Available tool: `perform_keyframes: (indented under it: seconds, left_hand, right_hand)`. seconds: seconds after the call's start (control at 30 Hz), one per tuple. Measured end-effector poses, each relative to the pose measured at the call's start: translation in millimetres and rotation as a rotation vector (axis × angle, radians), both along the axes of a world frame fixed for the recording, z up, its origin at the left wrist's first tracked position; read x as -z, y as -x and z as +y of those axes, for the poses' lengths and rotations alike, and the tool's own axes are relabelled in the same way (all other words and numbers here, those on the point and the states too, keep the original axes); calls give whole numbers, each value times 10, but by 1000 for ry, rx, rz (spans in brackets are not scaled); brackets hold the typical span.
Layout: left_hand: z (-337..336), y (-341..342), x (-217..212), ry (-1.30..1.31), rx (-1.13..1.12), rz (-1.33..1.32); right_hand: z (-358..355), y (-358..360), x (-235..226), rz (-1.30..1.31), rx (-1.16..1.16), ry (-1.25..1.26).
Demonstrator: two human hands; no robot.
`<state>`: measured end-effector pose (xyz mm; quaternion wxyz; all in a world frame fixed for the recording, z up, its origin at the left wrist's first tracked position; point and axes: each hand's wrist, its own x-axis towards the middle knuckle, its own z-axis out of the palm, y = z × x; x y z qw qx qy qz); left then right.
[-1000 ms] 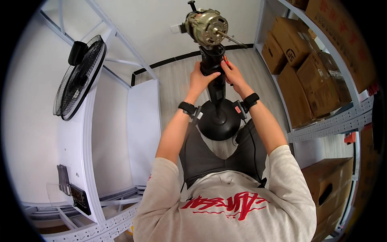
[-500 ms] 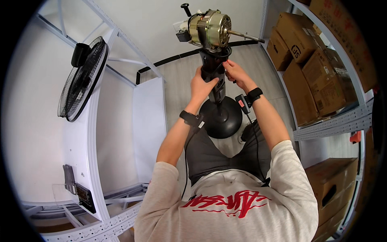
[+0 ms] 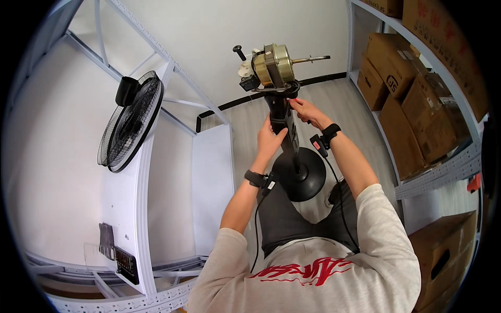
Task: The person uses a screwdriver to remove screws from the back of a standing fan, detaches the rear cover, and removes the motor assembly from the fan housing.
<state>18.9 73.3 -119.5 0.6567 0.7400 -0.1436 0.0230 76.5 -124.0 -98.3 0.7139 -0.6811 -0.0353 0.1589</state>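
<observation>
A standing fan without its grille stands on the floor before me: a round black base (image 3: 298,175), a black pole (image 3: 286,122) and a bare brass-coloured motor (image 3: 272,65) with its shaft pointing right. My left hand (image 3: 270,141) grips the pole from the left, below the motor. My right hand (image 3: 305,110) holds the top of the pole just under the motor from the right. Both wrists wear black bands with cables.
A black fan grille with blades (image 3: 129,122) lies on the white table (image 3: 156,188) at my left. Metal shelving (image 3: 438,167) at the right holds several cardboard boxes (image 3: 412,99). A small dark device (image 3: 125,261) sits at the table's near end.
The view has shifted, so the fan and my hands appear further right and lower. My left hand has slid lower on the pole; my right hand stays just under the motor.
</observation>
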Motion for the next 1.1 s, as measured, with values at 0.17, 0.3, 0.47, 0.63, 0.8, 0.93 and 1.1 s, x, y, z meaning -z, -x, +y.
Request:
perform_keyframes:
  seconds: [0.17, 0.3, 0.47, 0.63, 0.8, 0.93, 1.1]
  left_hand:
    - [376, -328, -240, -48, 295, 238]
    - [371, -632, -181, -229, 555, 296]
    - [182, -737, -338, -335, 699, 295]
    - [192, -575, -170, -149, 557, 161]
    - [238, -430, -134, -113, 475, 115]
    - [159, -283, 40, -141, 171, 21]
    - [-99, -60, 183, -172, -324, -73]
  right_hand:
    - [11, 209, -106, -39, 153, 33]
    - [245, 535, -74, -148, 367, 52]
    - [457, 923, -71, -234, 527, 45]
    - [548, 944, -95, -248, 584, 75]
    - [649, 1046, -178, -204, 594, 75]
    - [711, 801, 248, -297, 631, -157]
    - [413, 615, 91, -189, 315, -166]
